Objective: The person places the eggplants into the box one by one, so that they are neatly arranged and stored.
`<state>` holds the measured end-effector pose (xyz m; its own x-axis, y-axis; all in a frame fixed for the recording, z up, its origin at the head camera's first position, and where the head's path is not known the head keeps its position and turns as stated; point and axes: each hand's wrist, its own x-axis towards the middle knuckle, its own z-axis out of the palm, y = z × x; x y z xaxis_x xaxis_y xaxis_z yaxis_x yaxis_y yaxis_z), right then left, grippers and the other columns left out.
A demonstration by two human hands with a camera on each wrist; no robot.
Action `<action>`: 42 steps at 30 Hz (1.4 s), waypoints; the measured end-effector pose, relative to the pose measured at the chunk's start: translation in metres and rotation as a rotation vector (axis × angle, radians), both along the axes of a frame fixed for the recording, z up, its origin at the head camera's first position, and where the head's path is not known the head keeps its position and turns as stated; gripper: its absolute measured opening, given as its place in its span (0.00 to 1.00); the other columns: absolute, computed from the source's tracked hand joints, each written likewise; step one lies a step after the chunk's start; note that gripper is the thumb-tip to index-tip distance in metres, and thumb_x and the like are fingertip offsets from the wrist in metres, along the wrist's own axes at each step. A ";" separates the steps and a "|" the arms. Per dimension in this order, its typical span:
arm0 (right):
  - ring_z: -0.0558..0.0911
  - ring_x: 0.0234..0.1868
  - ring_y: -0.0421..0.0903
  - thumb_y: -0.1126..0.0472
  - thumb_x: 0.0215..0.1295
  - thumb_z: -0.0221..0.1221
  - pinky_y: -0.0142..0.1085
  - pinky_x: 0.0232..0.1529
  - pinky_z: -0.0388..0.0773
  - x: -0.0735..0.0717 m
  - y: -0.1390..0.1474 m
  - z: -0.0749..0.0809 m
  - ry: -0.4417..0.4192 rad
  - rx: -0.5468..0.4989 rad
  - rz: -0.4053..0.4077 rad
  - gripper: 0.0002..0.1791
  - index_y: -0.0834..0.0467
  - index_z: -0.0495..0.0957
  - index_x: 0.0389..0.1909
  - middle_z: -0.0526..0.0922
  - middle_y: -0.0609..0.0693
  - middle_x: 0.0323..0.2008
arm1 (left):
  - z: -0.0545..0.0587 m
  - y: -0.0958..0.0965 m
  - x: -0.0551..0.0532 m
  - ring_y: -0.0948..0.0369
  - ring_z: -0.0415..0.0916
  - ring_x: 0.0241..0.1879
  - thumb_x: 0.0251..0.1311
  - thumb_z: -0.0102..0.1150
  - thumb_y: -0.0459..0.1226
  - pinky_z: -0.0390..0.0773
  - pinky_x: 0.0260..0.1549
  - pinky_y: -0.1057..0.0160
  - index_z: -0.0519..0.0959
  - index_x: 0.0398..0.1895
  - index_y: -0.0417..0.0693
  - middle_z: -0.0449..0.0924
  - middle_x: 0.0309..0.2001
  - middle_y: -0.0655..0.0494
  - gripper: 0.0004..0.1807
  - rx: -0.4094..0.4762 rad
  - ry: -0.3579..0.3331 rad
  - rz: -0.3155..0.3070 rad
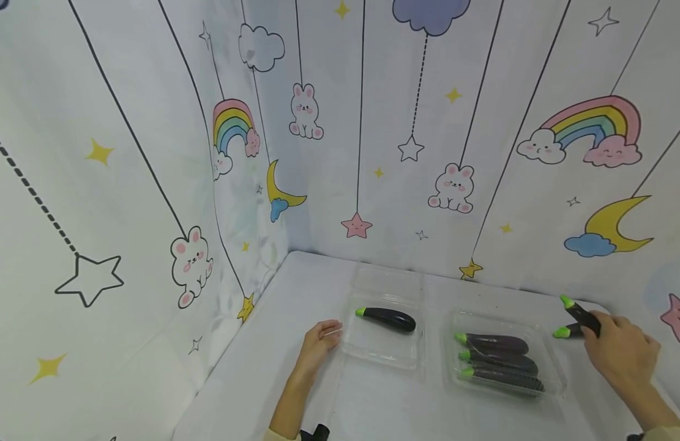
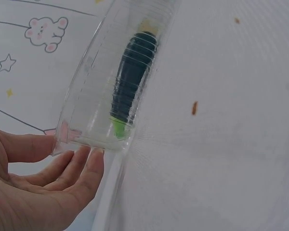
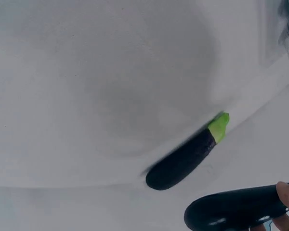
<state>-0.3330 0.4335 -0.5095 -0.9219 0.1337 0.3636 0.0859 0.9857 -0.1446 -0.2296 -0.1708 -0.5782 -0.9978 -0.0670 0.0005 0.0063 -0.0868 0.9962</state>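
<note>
1. The step in hand looks like sorting toy aubergines into trays. The right hand (image 1: 620, 350), at 4 o'clock on the bench (image 1: 317, 288), has its fingers curled round one lifted aubergine (image 1: 581, 313), its green tip pointing up toward 11 o'clock.
2. A loose aubergine (image 1: 565, 331) lies on the bench just beside that hand; the right wrist view shows it apart from the held one.
3. The left hand (image 1: 317, 343) rests with relaxed, nearly straight fingers against the left edge of the near-empty tray (image 1: 381, 355). The left wrist view shows fingertips (image 2: 94, 161) touching its clear rim and gripping nothing.
4. That tray holds a single aubergine (image 1: 386, 318); the fuller tray (image 1: 549, 380), at its 3 o'clock, holds three aubergines (image 1: 499, 360) side by side.
5. The next move probably calls for carrying the held piece toward 9 o'clock, high enough to pass a tray rim.
6. Room: the wall (image 1: 538, 269) runs close behind the right hand at 12 o'clock. Bare bench lies between the trays and toward 6 o'clock.
</note>
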 end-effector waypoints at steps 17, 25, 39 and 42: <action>0.72 0.50 0.81 0.62 0.67 0.63 0.74 0.51 0.63 0.011 -0.029 0.012 0.061 0.007 0.037 0.24 0.71 0.72 0.58 0.72 0.79 0.56 | 0.000 -0.001 0.001 0.37 0.69 0.70 0.73 0.50 0.26 0.77 0.66 0.51 0.66 0.70 0.25 0.70 0.69 0.28 0.24 0.007 0.015 -0.007; 0.71 0.50 0.81 0.61 0.67 0.64 0.76 0.53 0.61 0.017 -0.039 0.016 0.040 -0.019 0.078 0.24 0.70 0.73 0.59 0.72 0.80 0.56 | -0.001 -0.001 0.001 0.36 0.69 0.70 0.73 0.50 0.26 0.76 0.67 0.51 0.66 0.70 0.25 0.70 0.69 0.28 0.24 0.011 0.009 -0.004; 0.73 0.49 0.80 0.59 0.66 0.65 0.75 0.45 0.66 0.022 -0.059 0.020 0.084 -0.017 0.145 0.25 0.69 0.75 0.58 0.75 0.78 0.53 | 0.000 0.000 0.001 0.37 0.69 0.70 0.73 0.50 0.26 0.75 0.67 0.48 0.66 0.70 0.25 0.70 0.69 0.28 0.24 0.010 0.010 0.002; 0.73 0.49 0.80 0.58 0.66 0.66 0.74 0.43 0.67 0.023 -0.062 0.019 0.091 -0.019 0.160 0.25 0.69 0.75 0.58 0.75 0.78 0.53 | -0.001 -0.001 0.000 0.37 0.69 0.70 0.73 0.50 0.26 0.75 0.67 0.48 0.66 0.70 0.25 0.70 0.69 0.28 0.24 0.012 0.009 -0.002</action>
